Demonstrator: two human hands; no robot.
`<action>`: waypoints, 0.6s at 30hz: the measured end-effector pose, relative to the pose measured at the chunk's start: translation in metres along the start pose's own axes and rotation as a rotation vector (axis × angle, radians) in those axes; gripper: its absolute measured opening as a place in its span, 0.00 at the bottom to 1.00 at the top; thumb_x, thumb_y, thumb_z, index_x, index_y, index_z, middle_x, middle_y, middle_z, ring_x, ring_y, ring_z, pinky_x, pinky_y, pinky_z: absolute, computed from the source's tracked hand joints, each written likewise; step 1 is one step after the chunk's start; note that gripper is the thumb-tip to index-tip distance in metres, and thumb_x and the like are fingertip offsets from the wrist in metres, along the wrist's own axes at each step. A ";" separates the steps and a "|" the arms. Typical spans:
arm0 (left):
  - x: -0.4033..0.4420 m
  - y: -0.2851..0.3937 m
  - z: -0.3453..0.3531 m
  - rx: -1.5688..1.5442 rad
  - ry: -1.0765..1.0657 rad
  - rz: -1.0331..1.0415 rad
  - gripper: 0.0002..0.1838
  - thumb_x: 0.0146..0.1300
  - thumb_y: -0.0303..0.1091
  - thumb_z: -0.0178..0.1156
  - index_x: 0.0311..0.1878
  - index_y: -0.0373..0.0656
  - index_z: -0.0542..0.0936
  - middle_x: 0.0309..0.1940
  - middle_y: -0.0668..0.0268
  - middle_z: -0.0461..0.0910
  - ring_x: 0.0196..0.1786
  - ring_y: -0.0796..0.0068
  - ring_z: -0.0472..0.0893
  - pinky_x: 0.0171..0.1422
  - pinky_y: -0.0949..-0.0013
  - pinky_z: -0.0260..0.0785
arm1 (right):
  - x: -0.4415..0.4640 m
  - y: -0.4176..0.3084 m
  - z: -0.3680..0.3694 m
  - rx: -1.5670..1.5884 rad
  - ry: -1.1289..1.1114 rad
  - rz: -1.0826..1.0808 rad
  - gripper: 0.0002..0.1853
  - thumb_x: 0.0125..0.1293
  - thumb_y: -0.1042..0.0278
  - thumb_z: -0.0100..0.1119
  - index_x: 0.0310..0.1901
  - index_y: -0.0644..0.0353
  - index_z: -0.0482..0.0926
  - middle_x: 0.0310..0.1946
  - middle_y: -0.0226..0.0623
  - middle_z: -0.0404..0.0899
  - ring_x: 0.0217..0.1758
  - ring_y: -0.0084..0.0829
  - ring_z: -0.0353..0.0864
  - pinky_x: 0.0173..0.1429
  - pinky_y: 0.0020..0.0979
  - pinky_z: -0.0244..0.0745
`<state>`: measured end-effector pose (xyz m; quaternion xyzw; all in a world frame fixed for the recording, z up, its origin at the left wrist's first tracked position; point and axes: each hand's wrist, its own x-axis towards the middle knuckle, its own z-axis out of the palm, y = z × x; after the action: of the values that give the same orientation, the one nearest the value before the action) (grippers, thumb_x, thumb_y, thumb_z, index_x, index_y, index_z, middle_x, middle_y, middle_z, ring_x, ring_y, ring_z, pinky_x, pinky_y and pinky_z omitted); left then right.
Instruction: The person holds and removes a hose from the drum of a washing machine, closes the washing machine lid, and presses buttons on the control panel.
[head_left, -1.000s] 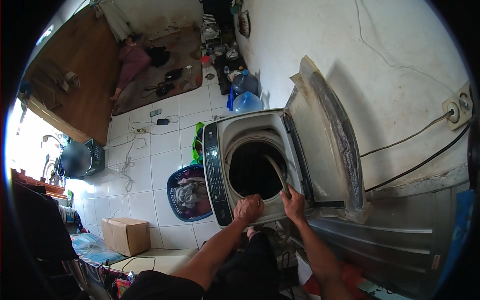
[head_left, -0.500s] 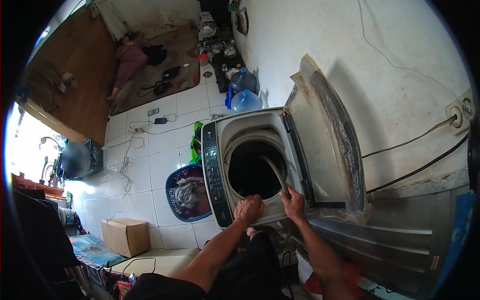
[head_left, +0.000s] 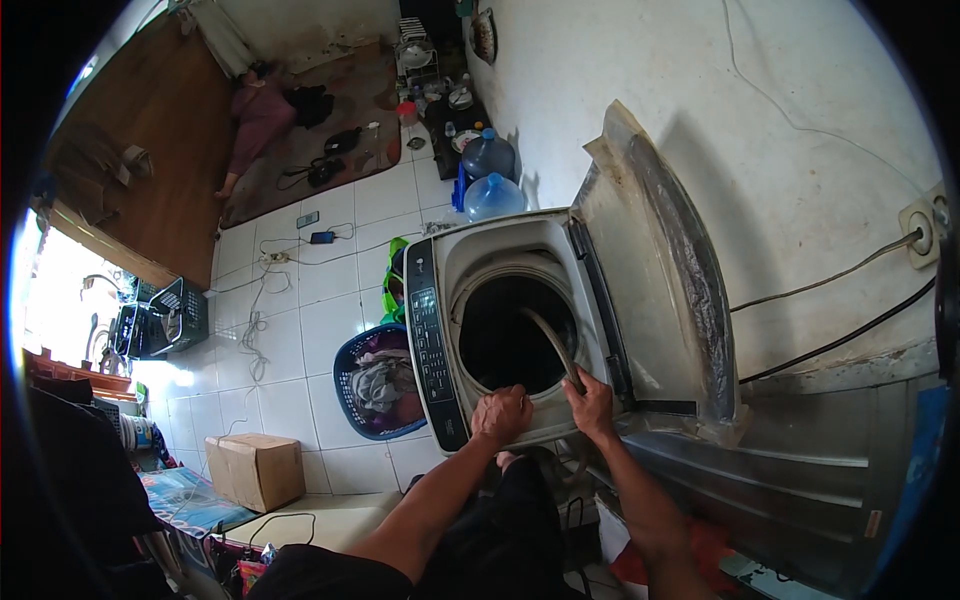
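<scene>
The hose (head_left: 549, 334) ends unseen in the dark drum (head_left: 490, 345), and the left hand (head_left: 502, 414) hides its palm.

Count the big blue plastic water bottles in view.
2: the darker blue, round plastic bottle stands near the white wall, and the paler, see-through blue plastic bottle is between it and the white top-loading washing machine. Others may be hidden behind the machine.

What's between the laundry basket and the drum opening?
In the head view, the black control panel and then a strip of pale casing lie between the laundry basket and the drum opening.
</scene>
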<state>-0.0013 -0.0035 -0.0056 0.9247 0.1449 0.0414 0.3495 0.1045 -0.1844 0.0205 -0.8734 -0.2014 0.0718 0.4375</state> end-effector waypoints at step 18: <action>0.002 0.003 -0.005 0.025 -0.052 -0.025 0.09 0.67 0.38 0.62 0.37 0.42 0.81 0.36 0.55 0.88 0.43 0.49 0.89 0.50 0.45 0.82 | 0.000 0.001 0.001 -0.008 -0.025 0.015 0.23 0.71 0.65 0.68 0.64 0.64 0.83 0.27 0.49 0.84 0.28 0.39 0.86 0.37 0.39 0.78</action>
<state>0.0003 -0.0020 0.0005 0.9279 0.1476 0.0111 0.3423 0.1046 -0.1838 0.0192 -0.8757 -0.2004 0.0851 0.4309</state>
